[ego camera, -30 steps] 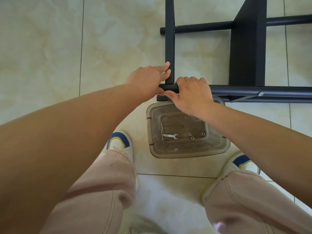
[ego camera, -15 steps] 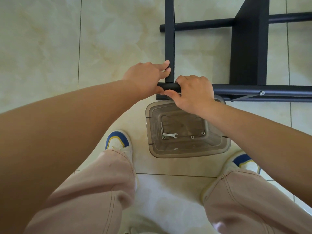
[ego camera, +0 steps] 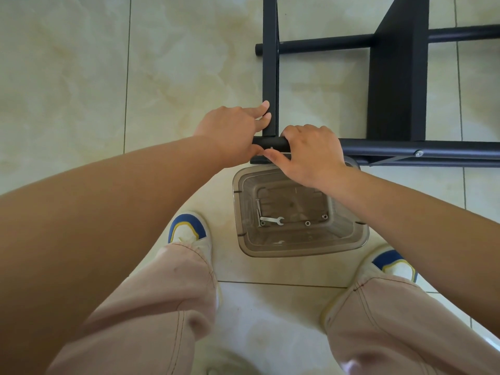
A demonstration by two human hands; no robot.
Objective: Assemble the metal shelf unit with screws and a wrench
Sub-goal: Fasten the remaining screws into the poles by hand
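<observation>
While the black metal shelf frame (ego camera: pixel 397 77) lies on its side on the tiled floor (ego camera: pixel 67 77), its near tube (ego camera: pixel 405 147) runs left to right and a crossbar (ego camera: pixel 270 63) points away from the person. The left hand (ego camera: pixel 232 133) holds the joint, fingers straight against the crossbar; the right hand (ego camera: pixel 311 152) curls round the tube's end, thumb at a screw (ego camera: pixel 271 149). Below sits a clear bin (ego camera: pixel 300 247) holding a small wrench (ego camera: pixel 272 220).
</observation>
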